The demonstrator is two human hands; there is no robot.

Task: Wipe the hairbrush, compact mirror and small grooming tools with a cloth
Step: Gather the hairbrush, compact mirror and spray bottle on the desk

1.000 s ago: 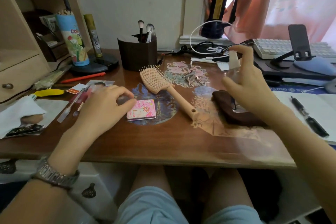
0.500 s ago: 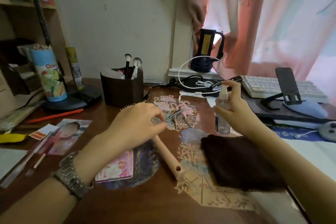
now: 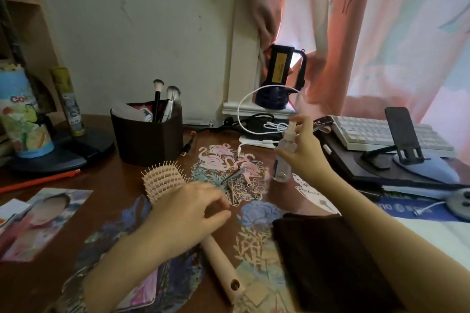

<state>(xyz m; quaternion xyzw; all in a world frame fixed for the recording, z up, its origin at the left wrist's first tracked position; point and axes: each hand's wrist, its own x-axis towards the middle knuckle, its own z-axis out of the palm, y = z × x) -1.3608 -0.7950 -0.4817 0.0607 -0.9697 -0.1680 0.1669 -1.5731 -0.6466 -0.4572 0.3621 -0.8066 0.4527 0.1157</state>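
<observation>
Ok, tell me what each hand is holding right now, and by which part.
The right hand grips the clear spray bottle around its body. The left hand hovers over the hairbrush and holds nothing visible.

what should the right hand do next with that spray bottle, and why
Probably turn the spray bottle toward the dark cloth and mist it. The right hand holds the bottle upright above the desk, the cloth lies flat and untouched, and the left hand hovers over the hairbrush.
</observation>
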